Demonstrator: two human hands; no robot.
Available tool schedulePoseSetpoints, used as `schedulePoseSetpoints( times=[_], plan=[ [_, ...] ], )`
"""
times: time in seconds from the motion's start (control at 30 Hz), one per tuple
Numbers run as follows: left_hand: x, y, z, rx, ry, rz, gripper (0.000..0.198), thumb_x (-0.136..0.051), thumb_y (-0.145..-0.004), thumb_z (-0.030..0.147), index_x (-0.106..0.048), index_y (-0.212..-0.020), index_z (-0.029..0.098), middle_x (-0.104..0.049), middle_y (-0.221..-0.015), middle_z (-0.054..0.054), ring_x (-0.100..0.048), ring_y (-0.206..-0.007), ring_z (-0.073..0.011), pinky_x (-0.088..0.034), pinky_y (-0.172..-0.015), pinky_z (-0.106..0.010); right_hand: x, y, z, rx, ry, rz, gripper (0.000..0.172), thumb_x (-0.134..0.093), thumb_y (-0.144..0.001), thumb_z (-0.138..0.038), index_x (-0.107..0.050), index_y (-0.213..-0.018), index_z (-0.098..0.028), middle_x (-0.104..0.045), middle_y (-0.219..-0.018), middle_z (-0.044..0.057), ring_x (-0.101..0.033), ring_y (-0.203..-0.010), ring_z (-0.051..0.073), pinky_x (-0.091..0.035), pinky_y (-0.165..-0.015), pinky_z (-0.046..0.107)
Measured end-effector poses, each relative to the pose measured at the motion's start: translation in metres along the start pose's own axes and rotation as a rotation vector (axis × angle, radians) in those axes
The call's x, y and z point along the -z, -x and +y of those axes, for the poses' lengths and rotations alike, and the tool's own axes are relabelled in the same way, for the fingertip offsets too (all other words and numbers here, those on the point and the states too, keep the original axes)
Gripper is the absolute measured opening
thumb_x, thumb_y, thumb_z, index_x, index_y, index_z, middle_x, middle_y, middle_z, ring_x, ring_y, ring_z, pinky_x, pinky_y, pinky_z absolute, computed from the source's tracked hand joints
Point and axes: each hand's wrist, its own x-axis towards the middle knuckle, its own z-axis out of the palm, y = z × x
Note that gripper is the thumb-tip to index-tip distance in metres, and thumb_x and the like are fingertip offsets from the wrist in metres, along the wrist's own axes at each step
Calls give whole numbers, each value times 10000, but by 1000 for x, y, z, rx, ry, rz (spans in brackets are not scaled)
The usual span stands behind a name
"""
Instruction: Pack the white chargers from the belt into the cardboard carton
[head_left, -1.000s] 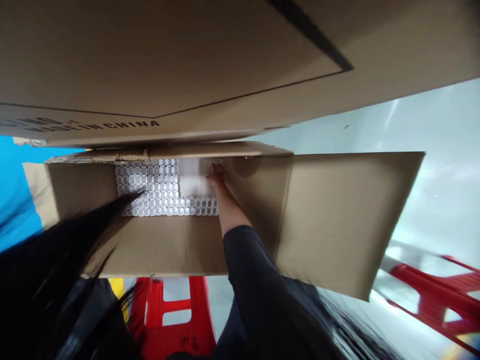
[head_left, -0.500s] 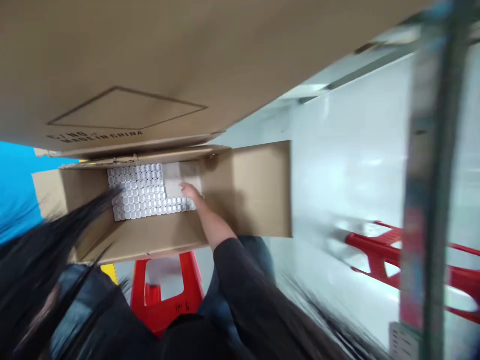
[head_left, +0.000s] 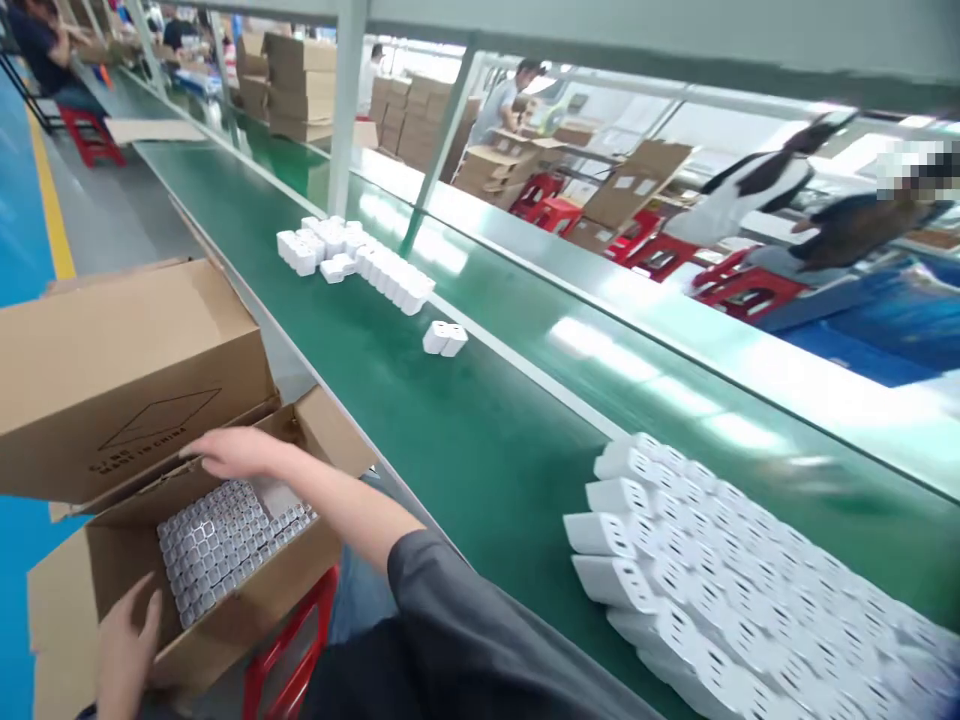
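Observation:
An open cardboard box [head_left: 217, 640] at the lower left holds tight rows of small, shiny, whitish square pieces [head_left: 214, 540], with a bare patch of pale sheet [head_left: 276, 497] in one corner. My right hand [head_left: 236, 452] hovers at the far rim of this box, palm down and fingers stretched out, with nothing in it. My left hand [head_left: 129, 640] is at the near left side of the box, slightly blurred, its thumb and fingers apart and holding nothing. Whether either hand touches the cardboard, I cannot tell.
A green conveyor belt [head_left: 360, 370] runs alongside, bearing a large group of white slotted blocks [head_left: 720, 570] and a smaller white cluster [head_left: 352, 250]. Another carton [head_left: 127, 370] stands behind the open box. A red stool [head_left: 292, 650] is below. People sit beyond the belt.
The view has swung up from the box to show the belt. My right hand has lifted from inside the box to its far rim. My left hand has come into view.

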Motion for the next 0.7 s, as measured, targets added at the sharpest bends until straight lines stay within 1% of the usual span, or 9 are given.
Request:
schedulePoseSetpoints(
  times=[0.07,0.13,0.2,0.27,0.37,0.4,0.47,0.57,0.7],
  plan=[
    [0,-21,48,-78,176,81,271,-418,-904,459,-629,-1030,347,-715,-1071,-1,-673,-1010,-305,-572,-815,-455,69,28,-5,-38,85,216,429,-483,-908,-124,-598,-1306,-236,-640,-1286,35,-599,-1170,195,-492,-989,325],
    [10,-39,108,-222,344,139,316,-461,-884,469,-621,-1094,295,-695,-1142,-68,-658,-1047,-317,-543,-899,-487,128,65,-2,-175,168,473,449,-443,-924,-126,-571,-1330,-268,-612,-1315,13,-535,-1245,179,-432,-1064,324],
    [26,-52,172,-376,458,197,311,-494,-882,435,-621,-1112,268,-687,-1150,-77,-658,-1034,-282,-522,-951,-466,171,105,9,-418,272,755,443,-376,-951,-139,-566,-1329,-270,-608,-1295,31,-495,-1274,192,-373,-1112,375],
    [42,-62,227,-521,555,230,284,-508,-886,399,-628,-1091,241,-693,-1116,-76,-656,-1026,-250,-521,-962,-425,195,145,25,-639,380,954,399,-382,-968,-198,-573,-1316,-241,-588,-1301,65,-454,-1301,223,-283,-1157,449],
    [59,-84,287,-697,562,249,257,-506,-900,350,-633,-1084,223,-694,-1088,-69,-647,-1013,-221,-526,-944,-382,205,198,56,-887,496,1101,390,-457,-960,-328,-573,-1312,-205,-523,-1369,104,-350,-1372,278,-140,-1187,534],
    [63,-94,302,-740,541,255,259,-503,-904,344,-631,-1093,222,-690,-1089,-68,-642,-1014,-218,-524,-940,-375,204,212,66,-948,501,1125,421,-473,-954,-377,-565,-1323,-197,-503,-1388,116,-327,-1383,292,-145,-1183,537],
    [69,-119,334,-790,487,262,283,-497,-910,350,-619,-1130,221,-678,-1109,-72,-627,-1033,-219,-516,-940,-371,201,232,82,-1033,460,1141,514,-495,-935,-472,-539,-1361,-188,-470,-1413,143,-318,-1377,316,-248,-1147,517],
    [71,-157,393,-830,392,230,376,-490,-916,383,-569,-1242,211,-637,-1211,-91,-581,-1135,-237,-485,-992,-384,196,240,97,-1039,402,1137,577,-509,-912,-535,-524,-1385,-204,-438,-1433,153,-334,-1354,322,-369,-1073,477],
    [55,-191,489,-930,223,122,472,-482,-931,425,-517,-1342,195,-540,-1380,-115,-455,-1310,-266,-381,-1113,-404,194,231,105,-998,345,1150,409,-509,-921,-406,-612,-1276,-232,-457,-1412,126,-354,-1335,298,-425,-1029,455]
  ],
)
